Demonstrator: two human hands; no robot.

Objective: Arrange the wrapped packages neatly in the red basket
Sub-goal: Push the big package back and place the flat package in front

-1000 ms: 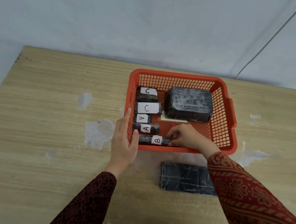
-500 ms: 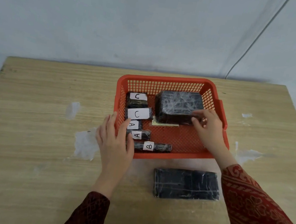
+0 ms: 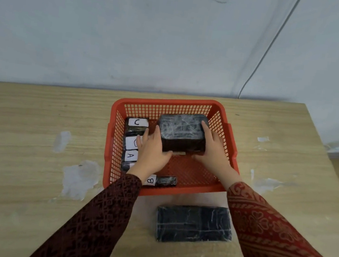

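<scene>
Head view: large film-wrapped block (image 3: 182,132) inside red basket (image 3: 231,136), far right corner, clasped between left hand (image 3: 151,149) and right hand (image 3: 213,150). Probably stiff, fairly heavy, slick film; best gripped on opposite short sides. Flat wrapped package (image 3: 193,224) outside basket, on worktop (image 3: 24,130).

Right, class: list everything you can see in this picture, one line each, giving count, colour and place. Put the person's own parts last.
Table: one, light wood with pale patches, fills the lower view.
Red basket: one, mid-table.
Small labelled packages: five, black with white labels, along the basket's left side and front.
Large package: one, black, basket's far right.
Flat package: one, black, on the table in front of the basket.
Cable: one, dark, on the grey wall.
Left hand: on the large package's left side.
Right hand: on its right side.
Sleeves: two, dark red, patterned.
</scene>
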